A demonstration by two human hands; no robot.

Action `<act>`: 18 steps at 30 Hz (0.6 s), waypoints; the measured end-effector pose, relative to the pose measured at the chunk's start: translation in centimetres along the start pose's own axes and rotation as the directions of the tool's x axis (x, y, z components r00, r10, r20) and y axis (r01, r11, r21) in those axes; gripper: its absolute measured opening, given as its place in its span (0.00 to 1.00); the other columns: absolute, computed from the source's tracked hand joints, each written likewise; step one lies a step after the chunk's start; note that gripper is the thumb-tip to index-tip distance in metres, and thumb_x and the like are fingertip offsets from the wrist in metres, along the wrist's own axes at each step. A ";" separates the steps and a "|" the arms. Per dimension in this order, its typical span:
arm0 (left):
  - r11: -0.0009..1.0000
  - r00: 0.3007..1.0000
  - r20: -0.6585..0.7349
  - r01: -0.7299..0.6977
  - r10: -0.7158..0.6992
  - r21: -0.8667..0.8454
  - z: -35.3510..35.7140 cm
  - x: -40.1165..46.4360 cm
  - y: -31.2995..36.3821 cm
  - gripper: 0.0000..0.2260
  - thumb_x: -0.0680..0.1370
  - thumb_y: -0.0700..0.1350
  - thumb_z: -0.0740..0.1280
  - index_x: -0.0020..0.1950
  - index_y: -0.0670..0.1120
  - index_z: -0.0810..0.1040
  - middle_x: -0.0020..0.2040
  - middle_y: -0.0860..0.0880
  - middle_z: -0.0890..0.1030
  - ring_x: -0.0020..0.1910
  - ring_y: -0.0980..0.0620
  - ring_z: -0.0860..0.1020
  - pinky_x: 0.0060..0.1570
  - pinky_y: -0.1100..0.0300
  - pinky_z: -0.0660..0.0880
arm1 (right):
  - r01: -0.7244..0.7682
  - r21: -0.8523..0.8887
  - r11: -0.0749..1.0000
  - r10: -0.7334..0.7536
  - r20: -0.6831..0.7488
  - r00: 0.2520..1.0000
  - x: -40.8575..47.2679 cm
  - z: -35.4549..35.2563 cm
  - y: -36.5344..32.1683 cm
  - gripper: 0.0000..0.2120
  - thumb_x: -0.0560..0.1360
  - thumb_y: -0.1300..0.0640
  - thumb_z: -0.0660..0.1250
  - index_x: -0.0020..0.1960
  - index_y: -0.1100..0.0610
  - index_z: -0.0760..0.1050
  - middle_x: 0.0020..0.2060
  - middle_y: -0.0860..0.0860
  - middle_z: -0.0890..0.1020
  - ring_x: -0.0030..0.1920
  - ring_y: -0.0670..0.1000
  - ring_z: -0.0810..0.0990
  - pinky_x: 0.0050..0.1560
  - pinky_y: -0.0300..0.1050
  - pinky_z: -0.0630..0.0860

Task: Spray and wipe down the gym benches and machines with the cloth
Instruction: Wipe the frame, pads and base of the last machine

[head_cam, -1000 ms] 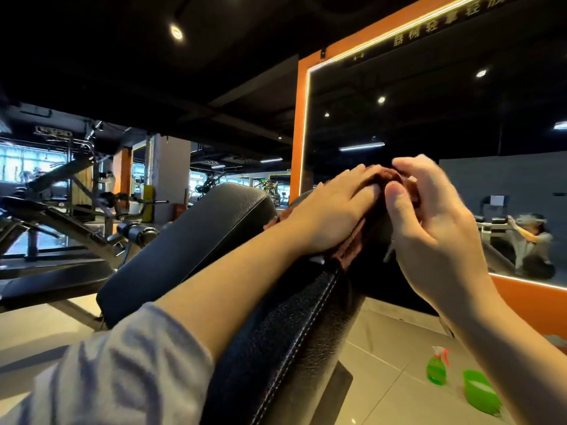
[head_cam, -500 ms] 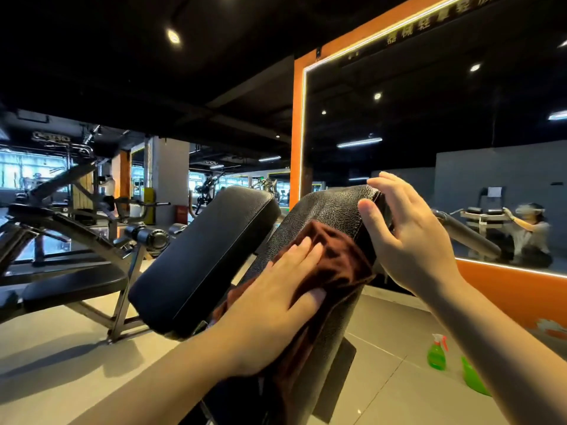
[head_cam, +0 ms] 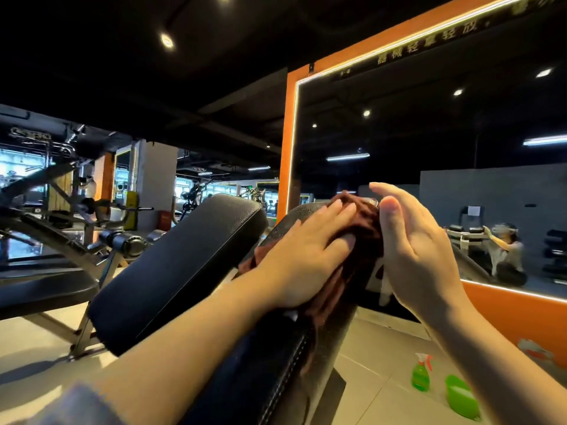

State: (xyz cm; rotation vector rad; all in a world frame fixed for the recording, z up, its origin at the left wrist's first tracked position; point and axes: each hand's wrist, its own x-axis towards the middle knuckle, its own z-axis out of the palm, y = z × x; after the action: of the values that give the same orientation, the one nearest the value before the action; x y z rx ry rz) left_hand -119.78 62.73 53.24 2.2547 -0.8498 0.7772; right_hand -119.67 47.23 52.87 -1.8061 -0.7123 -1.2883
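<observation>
1. Sleeve (head_cam: 76,406), grey, near left edge; blurred.
2. Bench pad (head_cam: 276,363), black, stitched seam, tilted up and away from camera. Surface being wiped.
3. Left hand (head_cam: 302,256): flat on the cloth (head_cam: 362,228), fingers straight, pressing it vs. the pad's upper end (flat palm likely spreads pressure for the wipe).
4. Cloth: brown, bunched under left hand, draped over pad's top edge and trailing down its right side.
5. Right hand (head_cam: 420,250): at pad's top right edge, fingers curled over it, thumb up beside cloth; prob. steadying the pad. Whether it also pinches the cloth: can't tell.
6. Spray bottle (head_cam: 420,374), green, on tiled floor (head_cam: 368,403) at right, beside a green tub (head_cam: 461,397); set down, both hands busy w/ wiping.
7. Second pad (head_cam: 171,271), black, left, just beside.
8. Mirror (head_cam: 429,148), orange frame, far right.
9. Machines (head_cam: 46,210), far left.
</observation>
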 end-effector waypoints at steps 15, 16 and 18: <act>0.991 0.992 -0.022 0.126 -0.127 -0.040 -0.8 -2.5 -2.6 0.26 0.80 0.59 0.52 0.78 0.58 0.56 0.78 0.57 0.59 0.76 0.57 0.55 0.76 0.46 0.51 | 0.006 -0.149 0.989 0.002 0.054 0.999 -0.3 -0.1 -0.9 0.25 0.80 0.45 0.48 0.65 0.57 0.75 0.62 0.51 0.78 0.58 0.40 0.67 0.58 0.38 0.62; 0.989 0.990 0.009 0.142 -0.141 -0.034 -1.1 -4.7 -2.5 0.23 0.82 0.56 0.53 0.78 0.61 0.54 0.78 0.58 0.56 0.76 0.60 0.53 0.77 0.51 0.49 | 0.024 -0.166 0.986 -0.013 0.067 0.998 -0.4 -0.1 -1.0 0.24 0.81 0.46 0.48 0.64 0.57 0.75 0.61 0.51 0.78 0.58 0.39 0.67 0.57 0.36 0.61; 0.985 0.983 0.067 0.171 -0.170 -0.013 -1.7 -9.4 -2.2 0.21 0.83 0.53 0.54 0.71 0.70 0.50 0.76 0.67 0.52 0.73 0.69 0.52 0.74 0.64 0.47 | 0.067 -0.212 0.975 -0.048 0.096 0.994 -0.7 -0.1 -1.4 0.24 0.81 0.47 0.48 0.63 0.57 0.76 0.61 0.53 0.79 0.60 0.43 0.70 0.57 0.35 0.60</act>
State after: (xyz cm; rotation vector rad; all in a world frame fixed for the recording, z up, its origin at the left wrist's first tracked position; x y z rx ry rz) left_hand -124.60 68.72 47.10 2.3119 -0.6797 0.6170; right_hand -121.00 47.90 52.63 -2.0422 -0.7004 -1.3730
